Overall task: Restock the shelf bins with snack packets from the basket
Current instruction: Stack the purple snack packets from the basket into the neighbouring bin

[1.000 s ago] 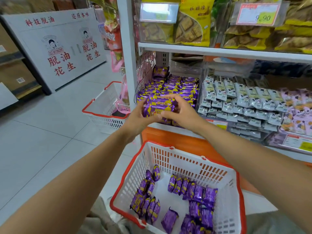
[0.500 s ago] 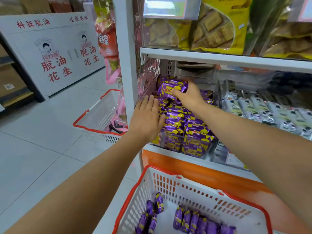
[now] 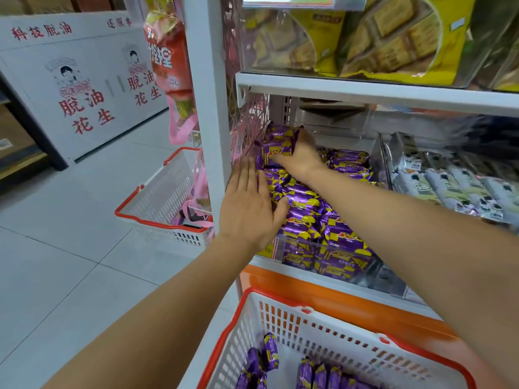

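Observation:
A clear shelf bin [image 3: 387, 279] at the shelf's left end is full of purple and yellow snack packets [image 3: 331, 220]. My right hand [image 3: 302, 155] reaches to the back of this bin and grips a bunch of purple packets [image 3: 278, 146]. With its fingers straight, my left hand [image 3: 248, 209] lies flat on the packets at the bin's front left. Below, a white basket with a red rim [image 3: 309, 310] holds several more purple packets [image 3: 269, 352].
A second white and red basket [image 3: 157, 209] stands on the tiled floor left of the white shelf post [image 3: 207, 108]. The neighbouring bin holds grey and white packets [image 3: 449, 186]. Yellow cracker bags [image 3: 379, 37] fill the shelf above.
Both hands carried the packet bunch from in front of the bin into it. The right hand pushed the bunch to the back; the left let go and lies flat on the packets.

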{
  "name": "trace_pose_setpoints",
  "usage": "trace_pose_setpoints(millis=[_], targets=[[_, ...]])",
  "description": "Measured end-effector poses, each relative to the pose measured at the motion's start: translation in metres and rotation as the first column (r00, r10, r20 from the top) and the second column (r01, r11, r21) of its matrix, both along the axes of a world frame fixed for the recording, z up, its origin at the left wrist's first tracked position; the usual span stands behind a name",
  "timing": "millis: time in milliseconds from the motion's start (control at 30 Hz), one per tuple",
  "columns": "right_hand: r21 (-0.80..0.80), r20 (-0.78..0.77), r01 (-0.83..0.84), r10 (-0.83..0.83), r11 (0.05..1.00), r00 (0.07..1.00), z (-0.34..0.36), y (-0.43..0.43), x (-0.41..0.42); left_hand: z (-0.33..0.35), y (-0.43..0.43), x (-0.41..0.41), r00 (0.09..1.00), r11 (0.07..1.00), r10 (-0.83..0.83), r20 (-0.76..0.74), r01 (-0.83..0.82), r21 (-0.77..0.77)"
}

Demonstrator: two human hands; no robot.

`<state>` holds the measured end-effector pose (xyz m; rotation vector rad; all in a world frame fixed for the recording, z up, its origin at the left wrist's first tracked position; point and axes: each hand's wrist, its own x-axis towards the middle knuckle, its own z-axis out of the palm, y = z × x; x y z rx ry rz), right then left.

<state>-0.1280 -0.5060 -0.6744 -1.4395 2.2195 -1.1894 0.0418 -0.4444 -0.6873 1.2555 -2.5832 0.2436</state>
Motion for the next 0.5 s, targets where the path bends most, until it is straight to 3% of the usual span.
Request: trace_pose_setpoints(millis=[133,300,500], targets=[[0.018,-0.050,0.018,-0.017,1.000,0.999,-0.005,-0.005,0.005,0.001,0.000,0.000,1.000,1.000,0.002,-0.017,-0.002,-0.007],[0.151,-0.178,0.092,-0.064,0.984,0.982,-0.004,-0.007,0.004,0.001,0.000,0.001,1.000,1.000,0.003,-0.008,-0.003,-0.001],[0.186,-0.116,0.084,-0.063,0.979,0.991,-0.003,-0.001,-0.005,0.002,-0.001,0.002,0.998,1.000,0.006,0.059,-0.006,-0.014]])
